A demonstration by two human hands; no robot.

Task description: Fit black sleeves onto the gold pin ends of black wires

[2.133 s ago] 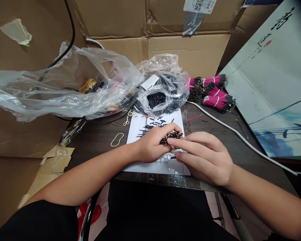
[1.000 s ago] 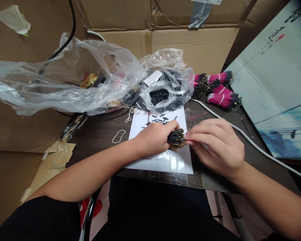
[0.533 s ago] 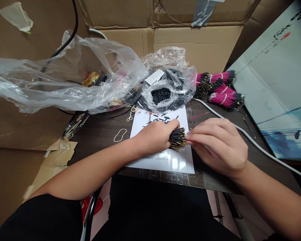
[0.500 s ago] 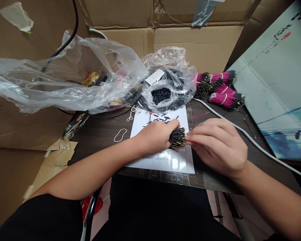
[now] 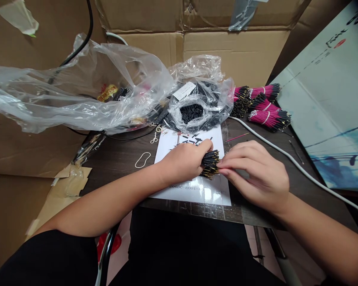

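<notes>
My left hand point(image 5: 186, 161) is wrapped round a bundle of wires point(image 5: 210, 163) whose black-sleeved ends and gold tips point to the right; the rest of the bundle is hidden in the fist. At those tips, the thumb and fingers of my right hand point(image 5: 255, 174) are pinched together, apparently on one wire end too small to make out clearly. Under the hands lies a white printed sheet point(image 5: 179, 194). Loose black sleeves point(image 5: 192, 140) are scattered on it just beyond my left hand.
Behind the sheet sits an open plastic bag of black sleeves point(image 5: 192, 113). Bundles of pink wires point(image 5: 265, 116) lie at the back right, near a white cable point(image 5: 286, 153). A single pink wire point(image 5: 237, 137) and a rubber band point(image 5: 143, 159) rest on the dark table point(image 5: 116, 159).
My right hand has shifted slightly left, its fingertips closer against the bundle's tips, and its fingers have changed posture a little. The left hand keeps its hold on the bundle.
</notes>
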